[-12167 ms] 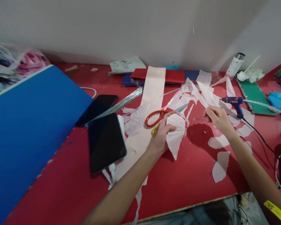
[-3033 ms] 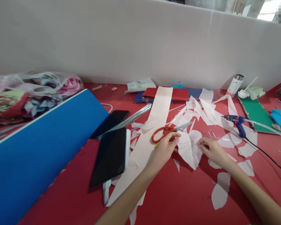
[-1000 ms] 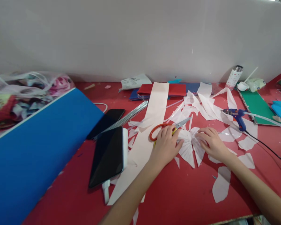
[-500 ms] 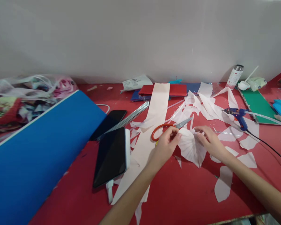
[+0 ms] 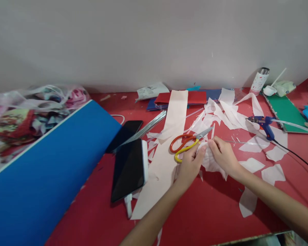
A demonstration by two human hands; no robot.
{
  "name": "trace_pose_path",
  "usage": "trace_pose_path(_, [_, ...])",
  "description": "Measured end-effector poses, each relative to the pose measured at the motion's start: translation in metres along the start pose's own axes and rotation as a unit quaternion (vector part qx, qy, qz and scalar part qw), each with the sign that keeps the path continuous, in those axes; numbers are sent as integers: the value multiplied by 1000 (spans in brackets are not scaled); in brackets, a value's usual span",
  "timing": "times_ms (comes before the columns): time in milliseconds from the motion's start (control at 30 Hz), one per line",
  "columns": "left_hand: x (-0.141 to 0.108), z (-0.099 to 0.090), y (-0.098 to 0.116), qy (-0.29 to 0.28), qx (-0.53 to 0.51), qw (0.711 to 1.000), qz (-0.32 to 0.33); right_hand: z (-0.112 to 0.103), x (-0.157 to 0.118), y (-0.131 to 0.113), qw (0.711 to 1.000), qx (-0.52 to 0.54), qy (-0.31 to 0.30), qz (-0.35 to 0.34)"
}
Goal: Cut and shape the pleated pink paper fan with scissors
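1. Left hand (image 5: 191, 164): fingers closed on the left edge of a pleated white paper piece (image 5: 212, 161), which sits low over the red table (image 5: 207, 208) between both hands.
2. Right hand (image 5: 222, 155): fingers pinched on the same paper piece from the right; thumb and forefinger meet the left hand's fingertips at its top edge.
3. Scissors (image 5: 187, 141), one orange and one yellow handle loop, lie flat on the table just beyond the left hand; whether it touches them cannot be told.
4. A long pale paper strip (image 5: 169, 136) runs from the far wall toward the near edge, left of the hands.
5. A blue glue gun (image 5: 263, 122) lies to the right with its black cord trailing off.
6. Containers: a clear plastic bag (image 5: 28, 109) at far left holds coloured printed material, contents blurred. A white cylindrical can (image 5: 259, 81) with a metal cap stands upright by the wall; its contents are not visible.
7. Two dark-screened devices (image 5: 129, 164) lie beside a blue board (image 5: 46, 171).
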State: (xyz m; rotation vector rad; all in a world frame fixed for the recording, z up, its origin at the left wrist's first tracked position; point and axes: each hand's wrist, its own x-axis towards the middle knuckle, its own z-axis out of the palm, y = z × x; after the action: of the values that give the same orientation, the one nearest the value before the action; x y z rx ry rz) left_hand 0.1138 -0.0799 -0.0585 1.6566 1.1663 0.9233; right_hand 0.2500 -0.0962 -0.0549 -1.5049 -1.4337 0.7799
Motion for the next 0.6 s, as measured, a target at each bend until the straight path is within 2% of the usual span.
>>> trace_pose_path(133, [-3,2,4,22,-34,999,3,2,-1,-1,999,30,-7,9])
trace_pose_path(300, [-2,2,-3,-37,-136,990,-22,3,-1,0,996,83,-20,15])
trace_pose_path(433, [-4,7,-5,-52,-207,976,-36,3,-2,0,988,144,-35,29])
trace_pose_path(533, [-6,10,-3,-42,-225,972,-46,3,-2,-1,985,166,-45,29])
trace_pose_path(600, [-6,9,-1,-34,-208,977,-42,2,-2,-2,990,135,-31,16])
